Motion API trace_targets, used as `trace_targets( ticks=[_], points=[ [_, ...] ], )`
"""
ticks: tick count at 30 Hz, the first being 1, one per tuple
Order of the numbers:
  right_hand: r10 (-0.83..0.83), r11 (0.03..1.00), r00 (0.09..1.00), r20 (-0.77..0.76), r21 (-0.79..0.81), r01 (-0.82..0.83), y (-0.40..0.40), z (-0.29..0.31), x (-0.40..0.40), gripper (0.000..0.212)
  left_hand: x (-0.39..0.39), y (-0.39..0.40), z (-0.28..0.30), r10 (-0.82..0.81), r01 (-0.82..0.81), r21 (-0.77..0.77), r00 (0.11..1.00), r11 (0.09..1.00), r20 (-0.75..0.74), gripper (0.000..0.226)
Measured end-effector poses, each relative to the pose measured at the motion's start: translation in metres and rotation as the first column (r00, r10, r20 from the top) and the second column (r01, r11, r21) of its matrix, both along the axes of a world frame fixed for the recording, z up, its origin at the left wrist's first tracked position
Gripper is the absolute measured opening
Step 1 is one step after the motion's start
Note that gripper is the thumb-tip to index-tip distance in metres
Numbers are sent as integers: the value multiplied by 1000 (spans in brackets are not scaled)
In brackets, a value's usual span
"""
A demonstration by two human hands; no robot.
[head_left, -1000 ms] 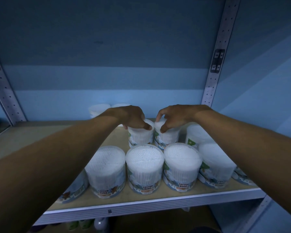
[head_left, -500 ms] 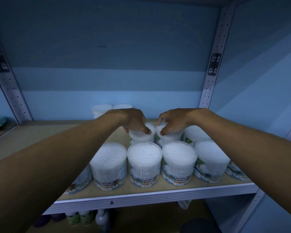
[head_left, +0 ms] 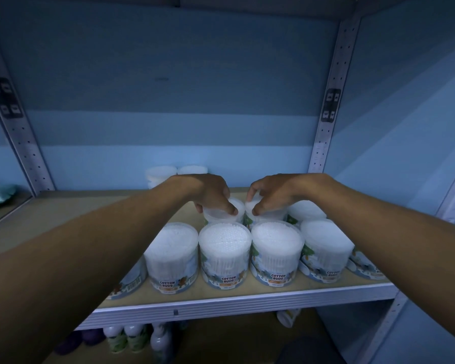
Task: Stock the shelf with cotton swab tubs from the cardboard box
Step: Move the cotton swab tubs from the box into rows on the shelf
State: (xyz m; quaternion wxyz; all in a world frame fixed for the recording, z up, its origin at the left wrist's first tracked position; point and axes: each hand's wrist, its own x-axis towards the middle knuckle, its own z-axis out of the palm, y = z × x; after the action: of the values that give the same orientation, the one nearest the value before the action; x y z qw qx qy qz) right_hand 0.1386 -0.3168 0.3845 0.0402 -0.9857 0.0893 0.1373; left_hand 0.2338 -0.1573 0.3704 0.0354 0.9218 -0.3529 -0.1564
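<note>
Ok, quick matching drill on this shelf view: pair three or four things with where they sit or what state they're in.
Things:
1. left hand
2. right hand
3. front row of tubs
4. bottles

Places or states:
A. on the level below the shelf
B. gripping the right tub in the second row
C. standing along the shelf's front edge, labels outward
D. gripping the left tub in the second row

Pairs: 1-D, 2-B, 3-C, 4-A

Clear glossy plastic tubs point(head_left: 224, 254), matt wooden shelf board point(head_left: 63, 219), perforated metal uprights point(head_left: 329, 122).
</note>
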Motion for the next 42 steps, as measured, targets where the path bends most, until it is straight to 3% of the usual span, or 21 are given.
trace_targets(
  ticks=[15, 30, 42],
  points=[
    [-10, 1000, 1000, -3, 26, 10, 1, 1, -7, 51, -5, 5, 4, -10, 10, -6, 1000, 1000, -29, 67],
    [6, 1000, 998, 60, 27, -8, 11, 0, 27, 47, 29, 36, 5, -22, 23, -7, 993, 1000, 118, 57],
    [47, 997, 994, 100, 59, -53, 29, -11, 81, 55, 79, 68, -8, 43, -17, -119, 975, 993, 218, 52]
  ],
)
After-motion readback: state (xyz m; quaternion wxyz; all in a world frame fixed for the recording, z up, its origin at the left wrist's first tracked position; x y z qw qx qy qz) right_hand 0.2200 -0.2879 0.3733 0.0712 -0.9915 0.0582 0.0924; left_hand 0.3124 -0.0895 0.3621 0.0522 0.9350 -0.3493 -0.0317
